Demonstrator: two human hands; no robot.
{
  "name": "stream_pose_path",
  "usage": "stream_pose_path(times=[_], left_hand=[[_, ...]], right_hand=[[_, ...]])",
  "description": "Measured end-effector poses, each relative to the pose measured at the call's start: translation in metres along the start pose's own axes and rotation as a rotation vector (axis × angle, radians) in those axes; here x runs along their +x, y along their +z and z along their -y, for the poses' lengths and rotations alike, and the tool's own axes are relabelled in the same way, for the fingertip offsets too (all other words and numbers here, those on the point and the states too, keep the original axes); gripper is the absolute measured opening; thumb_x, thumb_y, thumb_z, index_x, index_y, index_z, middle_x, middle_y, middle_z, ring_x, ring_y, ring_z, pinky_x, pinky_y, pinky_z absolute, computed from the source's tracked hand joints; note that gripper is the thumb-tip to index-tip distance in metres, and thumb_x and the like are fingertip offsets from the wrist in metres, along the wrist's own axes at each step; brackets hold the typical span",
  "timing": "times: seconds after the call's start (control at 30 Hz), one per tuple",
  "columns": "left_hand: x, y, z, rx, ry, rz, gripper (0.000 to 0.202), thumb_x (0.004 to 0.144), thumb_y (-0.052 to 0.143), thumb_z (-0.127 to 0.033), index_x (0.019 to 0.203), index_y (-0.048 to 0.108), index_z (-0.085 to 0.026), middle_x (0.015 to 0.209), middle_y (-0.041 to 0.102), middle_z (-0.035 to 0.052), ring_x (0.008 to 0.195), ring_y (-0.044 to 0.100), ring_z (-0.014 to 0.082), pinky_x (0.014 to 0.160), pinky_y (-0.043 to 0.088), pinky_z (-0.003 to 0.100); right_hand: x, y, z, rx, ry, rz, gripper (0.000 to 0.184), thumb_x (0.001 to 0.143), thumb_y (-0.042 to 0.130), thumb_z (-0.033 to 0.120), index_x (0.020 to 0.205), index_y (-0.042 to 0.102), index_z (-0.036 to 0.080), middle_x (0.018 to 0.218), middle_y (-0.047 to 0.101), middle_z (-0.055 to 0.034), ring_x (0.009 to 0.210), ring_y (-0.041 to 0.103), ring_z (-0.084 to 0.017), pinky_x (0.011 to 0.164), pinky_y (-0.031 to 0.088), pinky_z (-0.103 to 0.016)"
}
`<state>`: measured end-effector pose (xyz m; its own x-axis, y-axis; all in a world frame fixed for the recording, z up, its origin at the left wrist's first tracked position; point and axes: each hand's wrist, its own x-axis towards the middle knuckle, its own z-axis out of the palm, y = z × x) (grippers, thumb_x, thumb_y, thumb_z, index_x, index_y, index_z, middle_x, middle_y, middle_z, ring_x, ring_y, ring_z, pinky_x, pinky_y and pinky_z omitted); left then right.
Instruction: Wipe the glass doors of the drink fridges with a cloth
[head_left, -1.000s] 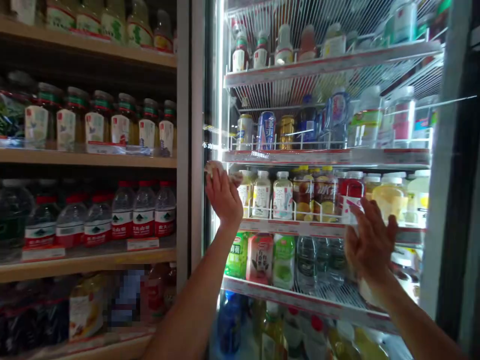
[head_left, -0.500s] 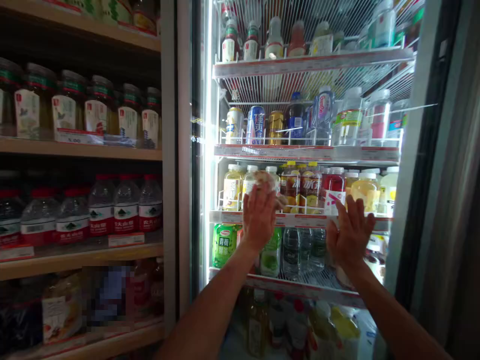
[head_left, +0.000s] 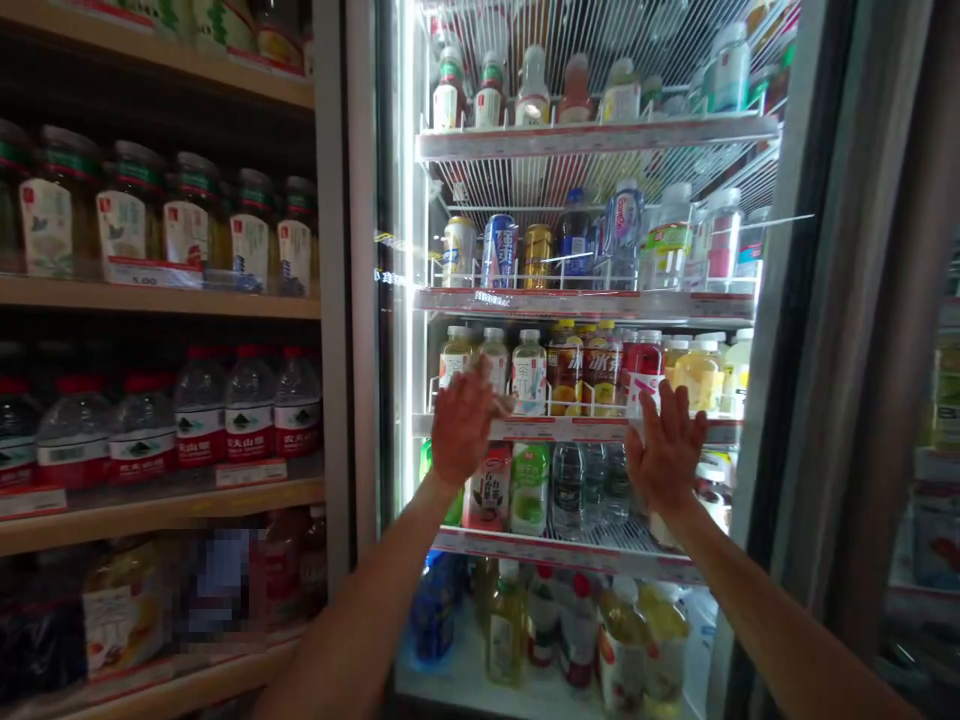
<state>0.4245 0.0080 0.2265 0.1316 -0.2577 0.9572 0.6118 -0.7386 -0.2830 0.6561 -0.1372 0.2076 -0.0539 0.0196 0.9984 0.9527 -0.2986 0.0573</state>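
In the head view, a crumpled pale cloth [head_left: 487,382] lay at the fingertips of the left hand [head_left: 460,425], on the near side of a fridge's glass door [head_left: 491,297] and in front of the shelf of tea bottles [head_left: 529,372]. The left hand lay flattened over it; blur hid whether the fingers gripped the cloth or merely pressed it. The right hand [head_left: 666,445] was empty, its fingers spread and its palm towards the glass, though actual contact could not be told. The cloth looked light, limp and hard to damage, best held as a bunched wad beneath the fingers; the glass seemed stiff, smooth and slippery, better met with a flat palm than pinched. The cloth had no clear front, and its visible part slanted from upper left to lower right past the fingertips, its full long axis hidden. The door stood upright, its long axis vertical, its face towards the person.
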Motion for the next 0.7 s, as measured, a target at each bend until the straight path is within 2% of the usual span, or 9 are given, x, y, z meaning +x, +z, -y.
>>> stream_pose_path(times=[0.07, 0.1, 0.2, 0.27, 0.4, 0.43, 0.6, 0.63, 0.7], left_hand=[[-0.001, -0.002, 0.006, 0.065, -0.22, -0.124, 0.05, 0.09, 0.039, -0.019, 0.14, 0.031, -0.019, 0.149, 0.027, 0.0078, 0.141, 0.012, 0.0209, 0.112, 0.024, 0.044], [-0.003, -0.003, 0.005, 0.067, -0.232, -0.128, 0.05, 0.09, 0.039, -0.019, 0.14, 0.031, -0.018, 0.149, 0.026, 0.0079, 0.141, 0.011, 0.0215, 0.112, 0.024, 0.045], [-0.016, -0.004, -0.005, -0.015, 0.103, 0.051, 0.05, 0.089, 0.043, -0.022, 0.138, 0.034, -0.022, 0.147, 0.032, 0.0039, 0.14, 0.016, 0.0201, 0.111, 0.027, 0.04], [-0.026, -0.008, -0.005, -0.021, 0.194, 0.12, 0.049, 0.089, 0.044, -0.025, 0.138, 0.036, -0.023, 0.145, 0.036, 0.0031, 0.14, 0.018, 0.0193, 0.112, 0.026, 0.039], [-0.044, -0.017, 0.009, 0.108, -0.261, -0.08, 0.05, 0.09, 0.039, -0.02, 0.14, 0.032, -0.018, 0.15, 0.024, 0.0093, 0.141, 0.011, 0.0211, 0.112, 0.022, 0.045], [-0.049, -0.018, 0.009, 0.109, -0.304, -0.096, 0.05, 0.09, 0.039, -0.019, 0.14, 0.032, -0.018, 0.15, 0.021, 0.0098, 0.141, 0.009, 0.0217, 0.112, 0.022, 0.045], [-0.07, -0.02, -0.005, -0.063, 0.143, 0.158, 0.048, 0.088, 0.043, -0.021, 0.136, 0.038, -0.023, 0.148, 0.031, 0.0044, 0.14, 0.016, 0.0215, 0.113, 0.021, 0.041], [-0.071, -0.02, -0.005, -0.046, 0.119, 0.144, 0.048, 0.088, 0.043, -0.021, 0.136, 0.038, -0.022, 0.148, 0.03, 0.0047, 0.14, 0.015, 0.0211, 0.113, 0.02, 0.04], [-0.072, -0.022, -0.005, 0.037, -0.092, 0.038, 0.049, 0.088, 0.044, -0.019, 0.137, 0.036, -0.018, 0.15, 0.023, 0.0084, 0.141, 0.011, 0.0216, 0.113, 0.018, 0.041]], right_hand=[[0.0, 0.0, 0.001, -0.002, 0.01, -0.009, 0.061, 0.087, 0.043, 0.03, 0.144, 0.023, 0.023, 0.148, 0.028, -0.0106, 0.138, 0.022, -0.028, 0.11, 0.016, -0.053], [0.0, 0.0, 0.001, -0.004, 0.015, -0.015, 0.061, 0.087, 0.043, 0.03, 0.144, 0.023, 0.022, 0.148, 0.028, -0.0106, 0.138, 0.022, -0.029, 0.11, 0.016, -0.053], [-0.001, 0.0, 0.0, -0.009, 0.0, -0.03, 0.06, 0.087, 0.042, 0.03, 0.144, 0.023, 0.021, 0.148, 0.027, -0.0108, 0.137, 0.023, -0.029, 0.109, 0.017, -0.053], [-0.001, 0.0, -0.001, -0.012, -0.02, -0.022, 0.06, 0.087, 0.042, 0.031, 0.144, 0.025, 0.022, 0.148, 0.028, -0.0105, 0.137, 0.024, -0.029, 0.109, 0.018, -0.052], [-0.003, 0.002, -0.003, -0.031, -0.002, -0.006, 0.06, 0.087, 0.041, 0.031, 0.144, 0.025, 0.021, 0.148, 0.028, -0.0109, 0.138, 0.022, -0.028, 0.11, 0.017, -0.052], [-0.003, 0.002, -0.003, -0.036, 0.006, -0.007, 0.06, 0.087, 0.041, 0.03, 0.144, 0.025, 0.02, 0.148, 0.028, -0.0112, 0.138, 0.021, -0.028, 0.11, 0.017, -0.052], [-0.004, 0.001, -0.003, -0.023, 0.013, 0.011, 0.06, 0.087, 0.041, 0.03, 0.144, 0.025, 0.02, 0.149, 0.027, -0.0111, 0.138, 0.021, -0.028, 0.11, 0.017, -0.052], [-0.004, 0.001, -0.002, -0.017, 0.011, 0.015, 0.06, 0.087, 0.041, 0.031, 0.144, 0.025, 0.021, 0.149, 0.027, -0.011, 0.138, 0.021, -0.028, 0.11, 0.017, -0.052], [-0.004, 0.0, 0.001, -0.012, 0.023, 0.03, 0.06, 0.087, 0.041, 0.03, 0.144, 0.023, 0.021, 0.149, 0.026, -0.011, 0.138, 0.021, -0.028, 0.109, 0.018, -0.053]])
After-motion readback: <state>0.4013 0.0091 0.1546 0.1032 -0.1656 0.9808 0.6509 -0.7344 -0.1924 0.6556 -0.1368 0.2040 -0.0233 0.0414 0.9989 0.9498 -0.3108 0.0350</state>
